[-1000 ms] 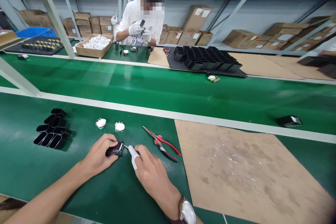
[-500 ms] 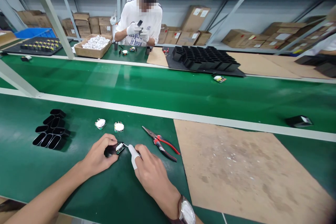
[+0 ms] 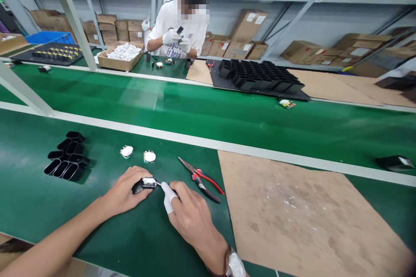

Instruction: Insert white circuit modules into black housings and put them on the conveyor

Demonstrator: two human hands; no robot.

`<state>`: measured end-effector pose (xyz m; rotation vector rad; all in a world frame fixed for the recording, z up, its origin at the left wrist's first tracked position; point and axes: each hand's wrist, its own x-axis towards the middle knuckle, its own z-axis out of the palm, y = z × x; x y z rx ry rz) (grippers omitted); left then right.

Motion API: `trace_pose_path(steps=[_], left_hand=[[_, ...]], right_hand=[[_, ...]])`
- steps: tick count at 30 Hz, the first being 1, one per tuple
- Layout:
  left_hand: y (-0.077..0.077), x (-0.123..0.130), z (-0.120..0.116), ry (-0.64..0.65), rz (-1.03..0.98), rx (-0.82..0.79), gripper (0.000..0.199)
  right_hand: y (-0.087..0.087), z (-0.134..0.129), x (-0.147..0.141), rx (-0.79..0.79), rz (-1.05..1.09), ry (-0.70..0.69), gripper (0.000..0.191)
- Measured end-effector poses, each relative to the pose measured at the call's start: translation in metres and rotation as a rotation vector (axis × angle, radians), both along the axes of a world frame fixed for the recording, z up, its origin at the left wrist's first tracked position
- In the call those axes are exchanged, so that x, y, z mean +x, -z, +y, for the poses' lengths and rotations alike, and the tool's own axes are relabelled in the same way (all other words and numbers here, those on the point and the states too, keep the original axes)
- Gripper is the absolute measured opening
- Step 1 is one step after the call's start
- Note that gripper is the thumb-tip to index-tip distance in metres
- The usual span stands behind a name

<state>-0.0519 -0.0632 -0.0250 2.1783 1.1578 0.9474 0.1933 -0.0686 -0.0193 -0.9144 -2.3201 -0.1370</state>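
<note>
My left hand [image 3: 124,191] is closed around a small black plastic housing [image 3: 138,187] above the green bench. In the housing's open end sits a circuit board with a white top [image 3: 149,181]. My right hand [image 3: 191,212], with white finger cots, grips a thin tool [image 3: 159,184]. The tool's slim pale tip reaches the housing's right rim; my fingers hide most of its handle, so its kind is unclear. Just beyond lie two loose circuit boards, one on the left [image 3: 126,151] and one on the right [image 3: 150,156]. Red-and-black needle-nose pliers [image 3: 201,178] rest beyond my right hand.
Several empty black housings [image 3: 66,156] stand at the left. A stained cardboard sheet [image 3: 292,212] covers the bench at right. Beyond a white rail runs a green belt [image 3: 195,108] carrying a board [image 3: 287,103] and a black housing [image 3: 394,163]. A gloved co-worker [image 3: 178,30] works opposite.
The housing in my left hand has turned, so its open end and the board show more. The tool tip stays at its rim. Items on the belt have moved right; the view has shifted slightly.
</note>
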Motion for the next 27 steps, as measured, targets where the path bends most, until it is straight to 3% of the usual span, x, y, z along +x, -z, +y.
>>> trace_pose_path(steps=[27], left_hand=[[0.0076, -0.0021, -0.0011, 0.093, 0.011, 0.002, 0.029]], right_hand=[[-0.0024, -0.0008, -0.0058, -0.002, -0.009, -0.047, 0.028]])
